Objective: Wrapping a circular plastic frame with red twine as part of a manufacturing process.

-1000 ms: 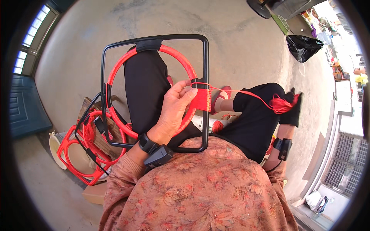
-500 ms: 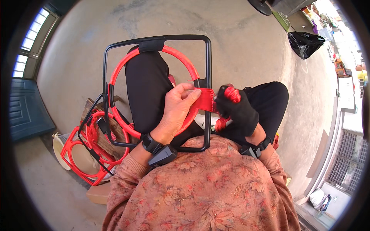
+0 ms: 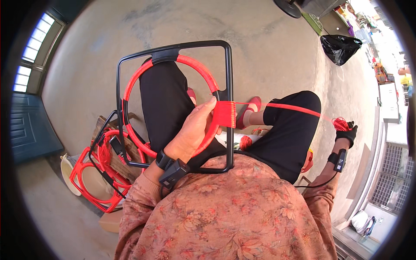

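Note:
A black rectangular frame (image 3: pixel 230 71) rests across my lap, with a ring (image 3: pixel 200 68) wound in red cord fixed inside it. A flat band of red cord wraps (image 3: pixel 225 115) joins the ring to the frame's right bar. My left hand (image 3: pixel 197 123) is closed round the ring beside that band, thumb on top. From the band a strand of red cord (image 3: pixel 294 107) runs out taut to the right. Far out to my right, my right hand (image 3: pixel 346 133), in a black fingerless-looking glove, grips a bundle of red cord (image 3: pixel 341 124).
Red and black frames (image 3: pixel 82 167) lean at the left over a pale bucket (image 3: pixel 67 167). Between my legs lies a ball of red cord (image 3: pixel 245 142). A black plastic bag (image 3: pixel 341 48) lies at the far right, and a blue door (image 3: pixel 32 125) stands left.
My right hand has swung from beside the band far out to the right with the cord bundle, drawing the strand out. The frame has shifted slightly left; my left hand keeps its hold.

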Action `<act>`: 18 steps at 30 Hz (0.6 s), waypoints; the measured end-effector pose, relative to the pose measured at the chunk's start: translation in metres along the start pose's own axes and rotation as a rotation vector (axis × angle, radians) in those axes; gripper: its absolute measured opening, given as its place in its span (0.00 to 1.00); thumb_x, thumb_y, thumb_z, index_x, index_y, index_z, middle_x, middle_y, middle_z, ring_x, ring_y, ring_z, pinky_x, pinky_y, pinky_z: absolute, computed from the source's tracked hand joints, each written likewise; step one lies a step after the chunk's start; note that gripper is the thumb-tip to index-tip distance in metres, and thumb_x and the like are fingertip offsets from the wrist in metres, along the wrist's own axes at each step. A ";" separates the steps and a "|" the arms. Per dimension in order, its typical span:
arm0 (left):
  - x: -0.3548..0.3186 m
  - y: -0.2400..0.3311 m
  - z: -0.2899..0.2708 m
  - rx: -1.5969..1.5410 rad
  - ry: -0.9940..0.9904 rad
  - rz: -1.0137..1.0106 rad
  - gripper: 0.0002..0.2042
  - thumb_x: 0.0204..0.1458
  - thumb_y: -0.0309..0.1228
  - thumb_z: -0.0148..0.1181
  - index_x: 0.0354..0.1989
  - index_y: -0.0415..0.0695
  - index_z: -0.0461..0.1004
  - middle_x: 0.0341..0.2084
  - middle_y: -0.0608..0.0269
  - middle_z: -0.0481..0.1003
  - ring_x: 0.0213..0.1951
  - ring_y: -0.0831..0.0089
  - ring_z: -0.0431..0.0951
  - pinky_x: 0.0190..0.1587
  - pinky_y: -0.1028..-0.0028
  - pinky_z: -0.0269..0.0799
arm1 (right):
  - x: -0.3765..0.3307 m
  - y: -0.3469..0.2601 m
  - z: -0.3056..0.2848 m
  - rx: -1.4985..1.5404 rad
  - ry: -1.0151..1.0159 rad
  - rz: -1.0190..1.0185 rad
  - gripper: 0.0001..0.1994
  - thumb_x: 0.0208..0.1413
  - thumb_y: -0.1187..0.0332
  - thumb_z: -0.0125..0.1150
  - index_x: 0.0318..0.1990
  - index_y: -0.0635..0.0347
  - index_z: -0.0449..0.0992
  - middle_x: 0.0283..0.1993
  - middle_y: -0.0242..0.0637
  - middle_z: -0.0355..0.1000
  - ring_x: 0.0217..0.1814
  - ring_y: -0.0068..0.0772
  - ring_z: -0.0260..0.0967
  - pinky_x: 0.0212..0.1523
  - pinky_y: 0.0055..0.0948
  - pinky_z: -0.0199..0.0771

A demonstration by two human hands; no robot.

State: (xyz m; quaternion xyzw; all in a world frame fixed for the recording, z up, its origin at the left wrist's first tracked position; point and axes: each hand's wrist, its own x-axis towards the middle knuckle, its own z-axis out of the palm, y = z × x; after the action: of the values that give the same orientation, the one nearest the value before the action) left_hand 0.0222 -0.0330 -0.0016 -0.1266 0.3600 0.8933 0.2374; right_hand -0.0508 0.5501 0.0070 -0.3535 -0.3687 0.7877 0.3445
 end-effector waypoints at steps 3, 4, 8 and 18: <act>0.000 0.008 0.010 -0.039 -0.130 -0.019 0.22 0.66 0.43 0.35 0.50 0.36 0.68 0.39 0.52 0.77 0.28 0.72 0.75 0.31 0.76 0.71 | -0.045 -0.007 0.021 -0.247 -0.263 0.127 0.18 0.63 0.54 0.47 0.49 0.57 0.73 0.41 0.35 0.74 0.44 0.36 0.71 0.51 0.36 0.70; 0.000 0.010 0.015 -0.031 -0.130 -0.024 0.22 0.66 0.43 0.35 0.50 0.36 0.68 0.39 0.52 0.77 0.28 0.72 0.75 0.31 0.76 0.71 | -0.066 0.003 0.029 -0.411 -0.575 0.238 0.17 0.63 0.57 0.47 0.50 0.57 0.74 0.43 0.37 0.74 0.44 0.37 0.71 0.51 0.37 0.69; 0.005 0.002 0.020 -0.140 0.000 0.002 0.19 0.65 0.39 0.37 0.52 0.37 0.67 0.40 0.54 0.76 0.38 0.73 0.76 0.38 0.74 0.72 | -0.189 0.053 0.027 -1.440 -1.461 -1.043 0.17 0.59 0.69 0.54 0.55 0.65 0.70 0.49 0.39 0.73 0.48 0.30 0.71 0.49 0.28 0.70; 0.007 -0.010 0.001 0.189 0.237 0.139 0.09 0.58 0.22 0.51 0.47 0.35 0.69 0.36 0.62 0.75 0.35 0.77 0.76 0.39 0.80 0.73 | -0.323 0.199 0.138 -1.320 -1.464 0.035 0.30 0.47 0.68 0.67 0.58 0.59 0.63 0.44 0.43 0.74 0.43 0.36 0.74 0.42 0.31 0.74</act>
State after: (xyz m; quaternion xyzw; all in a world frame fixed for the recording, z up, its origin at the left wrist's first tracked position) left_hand 0.0218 -0.0234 -0.0092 -0.1830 0.4759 0.8485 0.1416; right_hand -0.0527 0.1465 0.0068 0.0947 -0.8512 0.4533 -0.2471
